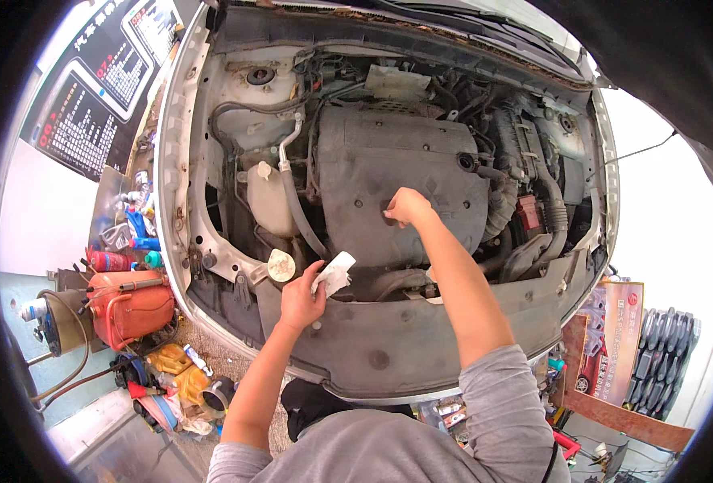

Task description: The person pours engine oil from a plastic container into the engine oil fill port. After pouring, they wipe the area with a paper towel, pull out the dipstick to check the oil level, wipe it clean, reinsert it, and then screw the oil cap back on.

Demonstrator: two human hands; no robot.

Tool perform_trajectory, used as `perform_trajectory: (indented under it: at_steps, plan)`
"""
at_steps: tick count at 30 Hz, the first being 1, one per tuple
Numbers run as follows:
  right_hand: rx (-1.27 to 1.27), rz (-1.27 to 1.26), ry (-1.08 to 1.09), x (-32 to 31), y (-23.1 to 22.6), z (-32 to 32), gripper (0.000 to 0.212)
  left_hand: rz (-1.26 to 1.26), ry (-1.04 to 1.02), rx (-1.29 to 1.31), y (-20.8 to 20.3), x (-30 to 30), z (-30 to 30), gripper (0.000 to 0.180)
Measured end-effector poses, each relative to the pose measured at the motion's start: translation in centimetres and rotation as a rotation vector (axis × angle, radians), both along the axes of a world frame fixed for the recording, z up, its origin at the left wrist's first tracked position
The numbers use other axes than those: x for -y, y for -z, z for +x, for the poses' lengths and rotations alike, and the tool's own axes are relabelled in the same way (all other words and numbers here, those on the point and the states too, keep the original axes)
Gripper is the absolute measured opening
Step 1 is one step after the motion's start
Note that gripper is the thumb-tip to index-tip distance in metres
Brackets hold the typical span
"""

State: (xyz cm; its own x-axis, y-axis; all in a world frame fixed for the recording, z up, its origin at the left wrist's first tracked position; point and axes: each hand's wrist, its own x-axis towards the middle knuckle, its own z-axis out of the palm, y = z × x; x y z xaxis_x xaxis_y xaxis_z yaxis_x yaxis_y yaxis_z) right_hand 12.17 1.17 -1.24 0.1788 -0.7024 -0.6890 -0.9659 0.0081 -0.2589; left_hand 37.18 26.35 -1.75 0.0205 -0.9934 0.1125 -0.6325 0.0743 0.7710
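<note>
My left hand (301, 301) is closed around a crumpled white wipe (336, 274) above the front edge of the engine bay. A dark bit shows beside its fingertips, too small to name. Over the middle of the grey plastic engine cover (364, 169), my right hand (409, 207) is closed in a pinch. A small dark round piece (389, 216) shows at its fingertips, partly hidden by them. Toward the cover's far right corner lies the dark round oil filler neck (467, 162); whether a cap sits in it is unclear.
A whitish fluid reservoir (271, 200) and a cream round cap (281, 265) sit left of the engine. Ribbed air hose (501, 205) runs along its right. Beyond the car's left side stand a red tank (131, 306) and several bottles. A raised hood fills the upper right.
</note>
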Motion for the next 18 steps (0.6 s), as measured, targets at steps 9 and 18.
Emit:
perform_trajectory:
  at_steps: [9, 18]
  plan:
    - [-0.018, -0.077, 0.041, -1.9, -0.2, 0.3, 0.025, -0.031, -0.009, 0.005, 0.5, -0.2, 0.0, 0.047]
    - [0.162, -0.166, 0.01, -3.2, 0.9, -0.9, 0.032, -0.109, -0.008, 0.051, 0.7, -0.3, 0.0, 0.046]
